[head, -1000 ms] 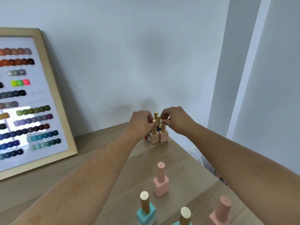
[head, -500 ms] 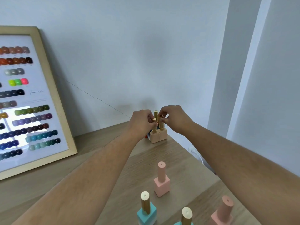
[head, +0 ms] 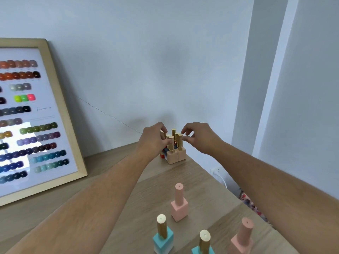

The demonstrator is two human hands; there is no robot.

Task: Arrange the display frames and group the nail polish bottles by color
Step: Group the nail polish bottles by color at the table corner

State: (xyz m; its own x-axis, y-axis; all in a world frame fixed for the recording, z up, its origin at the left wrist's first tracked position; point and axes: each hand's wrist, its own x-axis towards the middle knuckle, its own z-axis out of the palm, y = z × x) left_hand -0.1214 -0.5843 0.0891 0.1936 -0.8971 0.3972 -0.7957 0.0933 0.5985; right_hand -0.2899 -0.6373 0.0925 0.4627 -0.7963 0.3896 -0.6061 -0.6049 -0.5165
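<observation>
A tight cluster of gold-capped nail polish bottles stands at the table's far corner, with two beige bottles point(head: 172, 158) in front and red and blue ones partly hidden behind. My left hand point(head: 153, 141) curls over the cluster's left side and pinches a gold cap. My right hand point(head: 199, 138) hovers at the right side, its fingers loosely spread beside the right beige bottle's cap. The wooden display frame point(head: 61, 116) of colour swatches leans on the wall at left. Nearer me stand two pink bottles point(head: 179, 208) point(head: 242, 239) and two teal bottles point(head: 163, 239) point(head: 203, 251).
The wooden table point(head: 201, 186) ends in an angled right edge close to the cluster. Beyond that edge a wall socket with a white cable point(head: 217, 172) shows, and a patterned item lies on the floor below.
My right hand's fingers have come off the gold cap they pinched and spread slightly. My left hand stays on the cluster.
</observation>
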